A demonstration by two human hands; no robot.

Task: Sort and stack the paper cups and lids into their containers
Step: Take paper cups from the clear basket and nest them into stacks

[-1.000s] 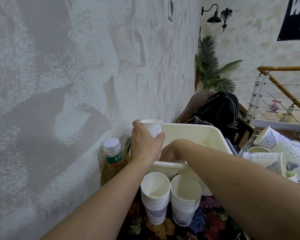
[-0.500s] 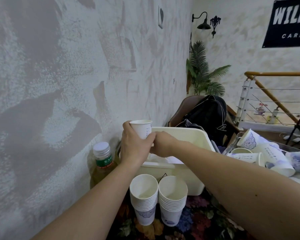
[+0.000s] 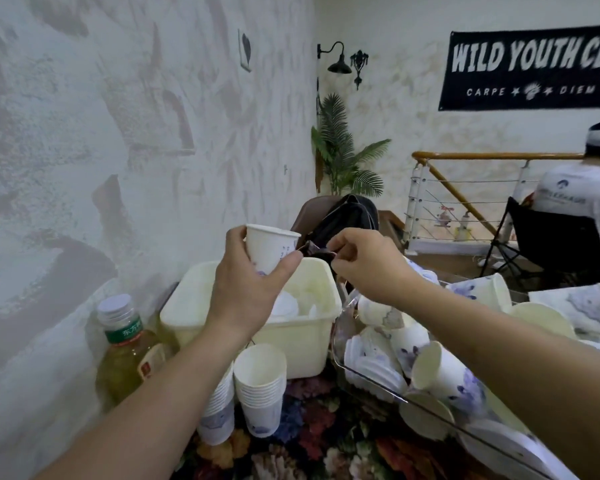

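My left hand grips a white paper cup upright above the cream bin, which holds white lids. My right hand hovers just right of the cup with its fingers curled and thumb against forefinger. Nothing shows plainly between them. Two stacks of nested cups stand in front of the bin. One stack is partly hidden by my left forearm. A clear tray on the right holds several loose cups and lids.
A tea bottle stands left of the bin against the textured wall. A black backpack sits on a chair behind the bin. A person sits at the far right by a railing. A floral cloth covers the table.
My right hand came up out of the bin, passed the cup and moved right. My left hand lifted the cup higher. The view swung right.
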